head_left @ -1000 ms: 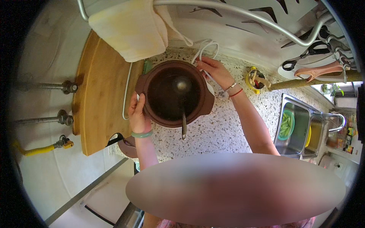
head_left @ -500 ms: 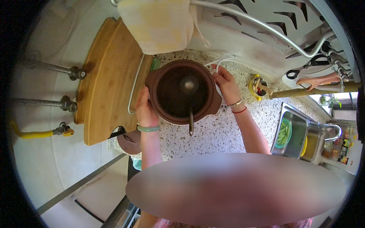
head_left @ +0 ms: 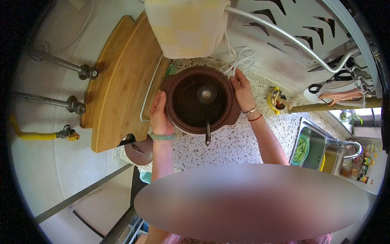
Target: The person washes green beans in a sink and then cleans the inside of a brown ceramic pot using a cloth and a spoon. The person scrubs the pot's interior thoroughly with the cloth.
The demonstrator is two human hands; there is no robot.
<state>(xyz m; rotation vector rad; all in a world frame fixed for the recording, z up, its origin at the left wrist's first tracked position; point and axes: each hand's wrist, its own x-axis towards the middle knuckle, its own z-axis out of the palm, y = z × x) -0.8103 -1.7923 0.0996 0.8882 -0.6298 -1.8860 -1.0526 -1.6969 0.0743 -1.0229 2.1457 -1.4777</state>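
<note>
A round brown stoneware pot (head_left: 176, 109) with side lugs sits on the speckled counter, its lower rim edged in white. Dark liquid or a dark interior shows inside. A metal ladle (head_left: 206, 96) rests in it, handle leaning over the near rim. My left hand (head_left: 160, 118), wearing a green bangle, is cupped against the pot's left side, fingers along the wall. At the right lug my right hand (head_left: 244, 94) grips the pot, its lower fingers partly hidden behind the rim. A white cord (head_left: 243, 59) loops just beyond the right fingertips.
Wooden cutting boards (head_left: 118, 93) lean on the left, with a brown lid (head_left: 140, 152) below them. A cloth (head_left: 187, 28) hangs from a rail at the back. A yellow cup (head_left: 273, 106) stands to the right, before a sink (head_left: 315, 140) holding a green basin.
The view has shifted slightly, so the cloth and boards appear farther right. Both hands stay on the pot, and the right fingers now sit clear of the cord.
</note>
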